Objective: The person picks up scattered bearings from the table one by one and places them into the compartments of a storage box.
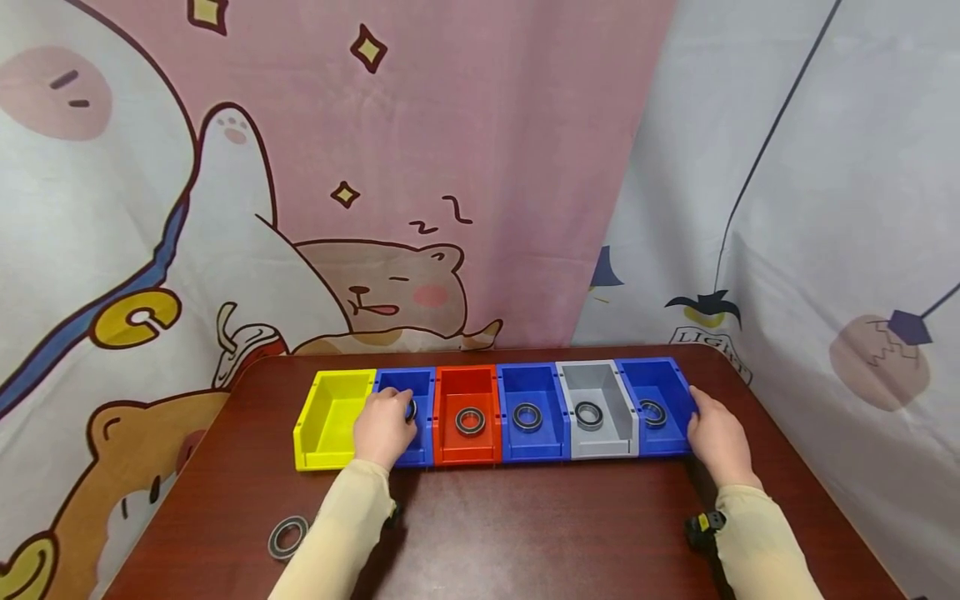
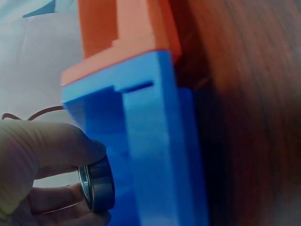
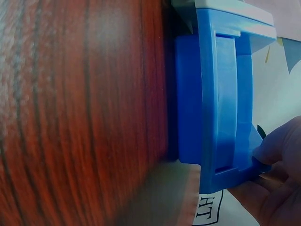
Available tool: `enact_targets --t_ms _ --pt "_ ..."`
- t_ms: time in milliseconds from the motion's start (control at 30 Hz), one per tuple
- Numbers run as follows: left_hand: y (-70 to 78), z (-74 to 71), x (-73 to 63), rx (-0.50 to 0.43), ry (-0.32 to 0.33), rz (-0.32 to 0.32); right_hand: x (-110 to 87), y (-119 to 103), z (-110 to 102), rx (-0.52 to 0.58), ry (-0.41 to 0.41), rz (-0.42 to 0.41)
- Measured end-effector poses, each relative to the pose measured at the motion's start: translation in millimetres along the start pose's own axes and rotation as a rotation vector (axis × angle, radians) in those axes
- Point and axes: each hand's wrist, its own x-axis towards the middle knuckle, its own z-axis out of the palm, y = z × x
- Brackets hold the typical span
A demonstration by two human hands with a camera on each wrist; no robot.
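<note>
My left hand (image 1: 384, 428) is at the left blue bin (image 1: 412, 379), beside the yellow one. In the left wrist view, its thumb and fingers pinch a ball bearing (image 2: 101, 186), a dark ring tilted on edge at the bin's open front. From above, the hand covers most of that bearing. At the far right of the row, my right hand (image 1: 722, 440) grips the outer side wall of another blue bin (image 1: 678, 412). The right wrist view shows the thumb over the wall's edge with fingers curled outside it. A bearing (image 1: 653, 413) lies within this bin.
Between them, the red bin (image 1: 467, 380), middle blue bin (image 1: 528, 381) and grey bin (image 1: 592, 381) each hold one bearing. The yellow bin (image 1: 330, 417) ends the row at left. Another bearing (image 1: 288, 537) lies on the brown table (image 1: 540, 533), near my left sleeve. A printed curtain hangs behind.
</note>
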Motion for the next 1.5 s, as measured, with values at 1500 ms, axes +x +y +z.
enact_targets --t_ms 1500 --pt "4.3 23.3 5.4 -0.004 -0.139 -0.025 -0.6 2 2 -0.005 0.019 -0.023"
